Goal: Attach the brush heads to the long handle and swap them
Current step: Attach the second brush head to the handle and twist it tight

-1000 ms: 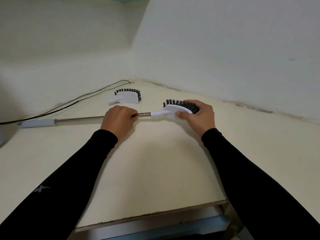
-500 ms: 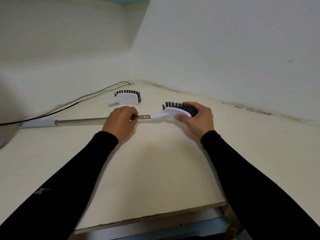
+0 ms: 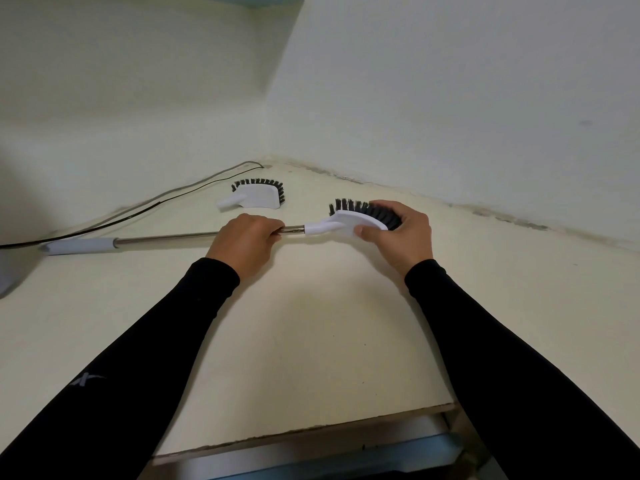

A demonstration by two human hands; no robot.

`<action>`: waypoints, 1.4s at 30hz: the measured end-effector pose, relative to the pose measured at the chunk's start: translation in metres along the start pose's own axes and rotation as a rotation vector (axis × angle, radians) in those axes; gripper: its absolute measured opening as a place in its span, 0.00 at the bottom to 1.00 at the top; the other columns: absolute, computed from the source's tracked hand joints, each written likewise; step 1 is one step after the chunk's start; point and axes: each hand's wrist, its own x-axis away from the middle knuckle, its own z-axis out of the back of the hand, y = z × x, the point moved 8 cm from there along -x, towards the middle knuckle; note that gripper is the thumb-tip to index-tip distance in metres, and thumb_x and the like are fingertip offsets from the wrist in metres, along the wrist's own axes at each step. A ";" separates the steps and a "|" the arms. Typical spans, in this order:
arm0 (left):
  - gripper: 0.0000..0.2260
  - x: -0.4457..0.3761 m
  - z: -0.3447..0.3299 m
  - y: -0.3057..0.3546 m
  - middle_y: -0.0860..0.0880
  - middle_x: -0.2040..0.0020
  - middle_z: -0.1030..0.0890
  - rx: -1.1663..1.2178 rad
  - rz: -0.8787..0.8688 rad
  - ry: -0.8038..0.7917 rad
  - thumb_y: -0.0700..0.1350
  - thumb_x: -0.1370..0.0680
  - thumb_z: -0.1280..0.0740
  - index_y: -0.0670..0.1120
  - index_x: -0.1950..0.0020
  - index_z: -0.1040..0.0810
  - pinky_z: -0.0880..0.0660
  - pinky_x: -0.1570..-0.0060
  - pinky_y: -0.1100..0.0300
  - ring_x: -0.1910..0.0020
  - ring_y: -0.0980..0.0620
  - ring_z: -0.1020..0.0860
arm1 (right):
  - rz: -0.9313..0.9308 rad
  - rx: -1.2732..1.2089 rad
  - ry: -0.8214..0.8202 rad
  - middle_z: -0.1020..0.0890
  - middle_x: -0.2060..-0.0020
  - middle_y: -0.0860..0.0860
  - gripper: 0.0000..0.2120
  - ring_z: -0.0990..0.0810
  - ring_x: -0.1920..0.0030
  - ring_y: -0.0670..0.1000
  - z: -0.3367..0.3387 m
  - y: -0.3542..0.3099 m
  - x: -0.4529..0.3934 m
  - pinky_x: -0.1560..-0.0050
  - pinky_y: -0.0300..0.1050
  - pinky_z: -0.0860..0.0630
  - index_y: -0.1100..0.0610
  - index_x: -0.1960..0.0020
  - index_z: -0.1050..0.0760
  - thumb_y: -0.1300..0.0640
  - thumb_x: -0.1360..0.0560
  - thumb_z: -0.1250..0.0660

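A pale cream table [image 3: 311, 341] fills the corner where two light walls meet, its near edge showing a strip of raw board. Across it lies the long handle [image 3: 166, 239], a steel rod with a grey grip at its far left end, running rightward under the person's hands. Both arms come in from below in black sleeves. The left hand [image 3: 246, 242] is curled round the rod near its right end, knuckles up. The right hand [image 3: 401, 233] grips the white brush head [image 3: 349, 221], thumb pressed on its smooth back and fingers wrapped over the black bristles; the head's neck meets the rod tip just beside the left hand's fingers. A second brush head [image 3: 258, 195] lies apart on the table, farther back toward the corner, bristles facing the wall. A thin black cable [image 3: 138, 211] trails along the table's far left side.
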 end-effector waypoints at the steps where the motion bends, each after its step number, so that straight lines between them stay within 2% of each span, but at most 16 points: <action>1: 0.08 0.000 0.002 0.000 0.47 0.68 0.22 0.002 0.004 0.018 0.42 0.22 0.36 0.46 0.61 0.23 0.29 0.67 0.51 0.65 0.41 0.27 | -0.002 -0.007 0.001 0.13 0.58 0.38 0.20 0.16 0.58 0.37 0.000 0.000 0.000 0.58 0.28 0.25 0.46 0.48 0.14 0.60 0.37 0.17; 5: 0.06 -0.001 0.006 -0.002 0.46 0.70 0.21 -0.020 0.034 0.082 0.42 0.25 0.31 0.47 0.62 0.19 0.25 0.66 0.50 0.66 0.41 0.26 | -0.011 -0.017 -0.004 0.15 0.64 0.33 0.19 0.18 0.63 0.34 -0.002 -0.001 0.001 0.61 0.26 0.26 0.46 0.50 0.14 0.59 0.38 0.17; 9: 0.02 -0.001 0.010 -0.002 0.46 0.67 0.18 -0.031 0.054 0.148 0.42 0.28 0.27 0.49 0.57 0.15 0.28 0.66 0.54 0.64 0.40 0.22 | -0.037 -0.034 0.003 0.14 0.62 0.37 0.19 0.18 0.62 0.37 -0.001 0.002 0.001 0.59 0.31 0.25 0.48 0.49 0.12 0.57 0.39 0.17; 12: 0.03 -0.001 0.011 -0.002 0.46 0.65 0.18 -0.036 0.062 0.181 0.41 0.29 0.27 0.47 0.57 0.16 0.34 0.66 0.57 0.64 0.41 0.22 | -0.037 -0.029 0.004 0.14 0.63 0.36 0.18 0.18 0.62 0.37 -0.001 0.001 0.001 0.60 0.30 0.25 0.47 0.50 0.13 0.55 0.39 0.17; 15: 0.03 -0.002 0.007 -0.002 0.48 0.62 0.18 -0.020 0.078 0.163 0.41 0.28 0.28 0.47 0.57 0.18 0.32 0.65 0.56 0.62 0.42 0.22 | -0.027 -0.020 0.009 0.15 0.64 0.35 0.18 0.19 0.63 0.36 0.000 0.001 0.001 0.62 0.27 0.26 0.47 0.50 0.13 0.56 0.39 0.17; 18: 0.03 -0.003 0.002 -0.004 0.49 0.60 0.19 0.022 0.078 0.122 0.41 0.27 0.29 0.47 0.55 0.21 0.31 0.64 0.55 0.59 0.43 0.22 | -0.023 -0.008 0.006 0.14 0.62 0.37 0.19 0.18 0.62 0.38 -0.001 0.001 0.001 0.57 0.32 0.25 0.48 0.48 0.13 0.58 0.38 0.17; 21: 0.09 -0.002 -0.001 -0.002 0.48 0.52 0.17 0.080 0.041 0.079 0.43 0.26 0.29 0.47 0.46 0.21 0.26 0.56 0.52 0.51 0.42 0.21 | -0.001 0.022 -0.002 0.14 0.58 0.39 0.20 0.18 0.59 0.40 -0.002 0.000 0.002 0.53 0.35 0.24 0.51 0.46 0.13 0.59 0.37 0.17; 24: 0.15 0.001 -0.003 -0.002 0.46 0.44 0.18 0.070 0.020 0.019 0.46 0.23 0.32 0.48 0.36 0.23 0.25 0.47 0.47 0.44 0.42 0.21 | 0.017 0.043 -0.004 0.15 0.56 0.39 0.21 0.18 0.58 0.37 -0.002 -0.002 0.002 0.54 0.31 0.25 0.50 0.44 0.14 0.59 0.35 0.17; 26: 0.12 0.002 -0.003 -0.003 0.46 0.48 0.17 0.019 0.001 -0.025 0.46 0.21 0.36 0.47 0.38 0.24 0.25 0.51 0.46 0.47 0.41 0.21 | 0.025 0.043 -0.007 0.15 0.55 0.38 0.21 0.19 0.59 0.33 -0.002 -0.003 0.002 0.56 0.27 0.26 0.48 0.44 0.15 0.60 0.35 0.17; 28: 0.06 0.002 -0.005 -0.001 0.46 0.56 0.18 -0.010 -0.013 -0.075 0.46 0.20 0.40 0.47 0.48 0.24 0.25 0.57 0.47 0.54 0.39 0.22 | 0.026 0.032 -0.004 0.15 0.54 0.37 0.22 0.19 0.58 0.32 -0.001 -0.004 0.003 0.57 0.25 0.26 0.46 0.44 0.15 0.60 0.35 0.17; 30: 0.08 0.002 -0.007 0.000 0.48 0.64 0.23 -0.006 -0.004 -0.113 0.44 0.20 0.42 0.47 0.58 0.29 0.27 0.63 0.48 0.61 0.39 0.24 | 0.024 0.027 -0.003 0.14 0.53 0.38 0.23 0.17 0.54 0.36 0.000 -0.004 0.003 0.54 0.27 0.25 0.48 0.42 0.15 0.61 0.35 0.17; 31: 0.09 0.002 -0.006 0.000 0.49 0.65 0.24 0.010 0.005 -0.117 0.44 0.20 0.42 0.47 0.60 0.29 0.27 0.64 0.48 0.62 0.40 0.25 | 0.023 0.028 -0.004 0.14 0.52 0.39 0.23 0.17 0.53 0.38 0.000 -0.004 0.003 0.52 0.29 0.24 0.48 0.41 0.15 0.61 0.35 0.17; 35: 0.10 0.002 0.001 0.000 0.49 0.68 0.24 0.055 0.009 -0.077 0.43 0.20 0.40 0.46 0.60 0.26 0.27 0.64 0.48 0.65 0.42 0.28 | 0.017 0.005 0.008 0.15 0.55 0.37 0.22 0.19 0.59 0.32 0.001 -0.004 0.002 0.57 0.24 0.26 0.44 0.47 0.16 0.61 0.36 0.17; 42: 0.07 0.003 0.012 0.003 0.47 0.70 0.23 0.012 -0.008 -0.009 0.42 0.23 0.34 0.45 0.60 0.21 0.27 0.64 0.50 0.66 0.42 0.29 | 0.018 -0.007 0.011 0.15 0.60 0.37 0.20 0.20 0.63 0.32 0.001 -0.004 0.003 0.61 0.25 0.27 0.46 0.48 0.14 0.60 0.37 0.16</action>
